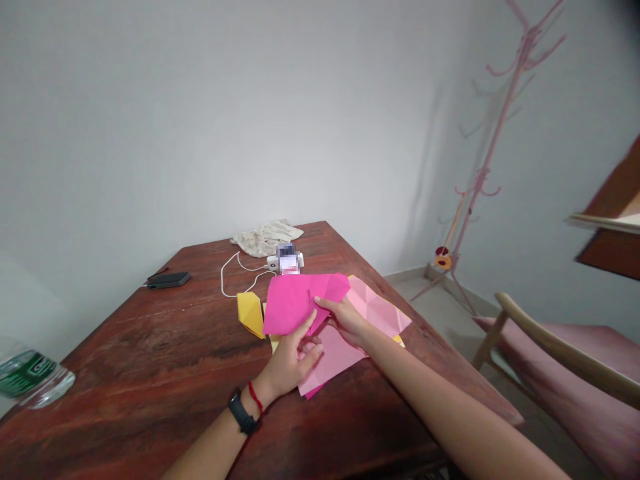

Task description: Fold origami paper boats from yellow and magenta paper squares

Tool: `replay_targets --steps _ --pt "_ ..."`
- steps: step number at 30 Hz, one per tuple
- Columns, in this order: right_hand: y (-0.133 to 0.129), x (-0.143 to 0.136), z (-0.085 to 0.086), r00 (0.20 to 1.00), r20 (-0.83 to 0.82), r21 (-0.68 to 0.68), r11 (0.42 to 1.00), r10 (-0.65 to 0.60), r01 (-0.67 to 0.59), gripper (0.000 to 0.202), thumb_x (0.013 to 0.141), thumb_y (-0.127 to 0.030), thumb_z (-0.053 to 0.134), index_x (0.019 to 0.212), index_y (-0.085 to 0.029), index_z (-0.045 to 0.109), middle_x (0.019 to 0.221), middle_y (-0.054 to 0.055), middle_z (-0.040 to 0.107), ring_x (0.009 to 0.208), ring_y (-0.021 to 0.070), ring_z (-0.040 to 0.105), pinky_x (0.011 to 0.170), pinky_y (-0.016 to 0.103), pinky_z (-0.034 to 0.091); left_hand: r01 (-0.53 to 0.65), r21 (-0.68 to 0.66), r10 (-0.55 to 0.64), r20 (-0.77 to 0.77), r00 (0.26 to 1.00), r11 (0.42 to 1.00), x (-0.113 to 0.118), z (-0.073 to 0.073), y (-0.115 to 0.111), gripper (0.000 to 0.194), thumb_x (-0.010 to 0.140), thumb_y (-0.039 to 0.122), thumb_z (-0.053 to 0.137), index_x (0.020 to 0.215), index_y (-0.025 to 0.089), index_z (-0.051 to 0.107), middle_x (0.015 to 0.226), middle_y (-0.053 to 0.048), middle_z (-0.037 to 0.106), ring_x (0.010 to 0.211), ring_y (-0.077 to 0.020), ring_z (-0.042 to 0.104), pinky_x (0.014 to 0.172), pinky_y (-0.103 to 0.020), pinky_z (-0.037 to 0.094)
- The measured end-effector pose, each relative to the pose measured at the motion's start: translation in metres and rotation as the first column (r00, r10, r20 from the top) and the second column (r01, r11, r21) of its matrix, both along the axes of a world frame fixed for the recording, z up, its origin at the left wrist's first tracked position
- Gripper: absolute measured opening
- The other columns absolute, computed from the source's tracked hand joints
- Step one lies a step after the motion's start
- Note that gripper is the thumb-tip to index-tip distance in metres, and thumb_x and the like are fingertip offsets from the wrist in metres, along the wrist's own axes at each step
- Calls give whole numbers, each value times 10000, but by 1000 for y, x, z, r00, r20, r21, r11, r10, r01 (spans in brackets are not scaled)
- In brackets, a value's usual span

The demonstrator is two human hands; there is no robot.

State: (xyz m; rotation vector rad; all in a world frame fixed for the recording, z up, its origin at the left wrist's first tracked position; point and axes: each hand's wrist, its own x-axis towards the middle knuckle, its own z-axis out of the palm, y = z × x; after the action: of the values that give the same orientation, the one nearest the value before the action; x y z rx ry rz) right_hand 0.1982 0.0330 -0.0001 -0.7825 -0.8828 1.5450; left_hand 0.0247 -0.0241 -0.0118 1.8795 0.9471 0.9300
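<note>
A folded magenta sheet of paper (295, 303) is held up above the table, with creases showing on its right part. My right hand (347, 320) grips its lower right side, thumb on the near face and the other fingers mostly behind. My left hand (293, 360) lies at the lower edge, its index finger stretched against the paper and its thumb apart. Beneath both hands are light pink sheets (333, 360), one of them creased, with magenta and yellow edges peeking out. A folded yellow paper piece (250, 313) rests just left of the magenta sheet.
On the brown wooden table (150, 373) stand a phone-like device (289, 259) with a white cable, a crumpled cloth (267, 238) and a dark flat case (169, 280). A water bottle (33, 373) is at far left. To the right are a chair (550, 373) and a pink coat rack (493, 147).
</note>
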Motion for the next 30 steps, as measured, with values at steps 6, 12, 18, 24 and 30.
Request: replay_targets --steps 6,12,18,24,30 --pt "6 6 -2 991 -106 -31 997 -76 73 361 688 -190 823 1016 -194 672 917 33 767 747 200 711 647 297 587 -48 146 57 -62 996 988 1 0 4 552 942 257 526 1481 176 438 934 -71 737 804 -178 674 796 -308 551" --pt "14 15 4 948 -269 -38 985 -173 169 278 705 -163 781 970 -174 699 918 35 781 768 194 719 681 280 601 -182 200 190 -22 982 963 -7 1 14 449 946 208 475 1389 190 547 908 -58 754 814 -173 713 780 -270 540" --pt "20 21 -6 971 -170 2 986 -165 168 289 702 -197 787 974 -183 691 937 31 772 776 190 720 689 288 602 -207 264 222 -28 975 942 -7 1 16 282 906 194 526 1077 215 749 1046 -53 775 886 -181 719 815 -262 537" --pt "27 30 -18 977 -20 -21 977 -212 212 131 692 -180 745 790 -212 664 745 -8 724 607 150 649 579 256 560 -157 238 177 -65 982 958 -4 4 12 287 911 181 516 1060 228 757 1070 -35 777 975 -189 716 847 -261 526" --pt "27 34 -8 977 -58 33 978 -205 207 229 662 -152 749 870 -198 665 844 -6 744 710 157 680 676 253 574 -165 155 165 18 986 974 -3 6 10 379 922 214 498 1272 198 642 982 -53 778 831 -169 728 744 -242 539"
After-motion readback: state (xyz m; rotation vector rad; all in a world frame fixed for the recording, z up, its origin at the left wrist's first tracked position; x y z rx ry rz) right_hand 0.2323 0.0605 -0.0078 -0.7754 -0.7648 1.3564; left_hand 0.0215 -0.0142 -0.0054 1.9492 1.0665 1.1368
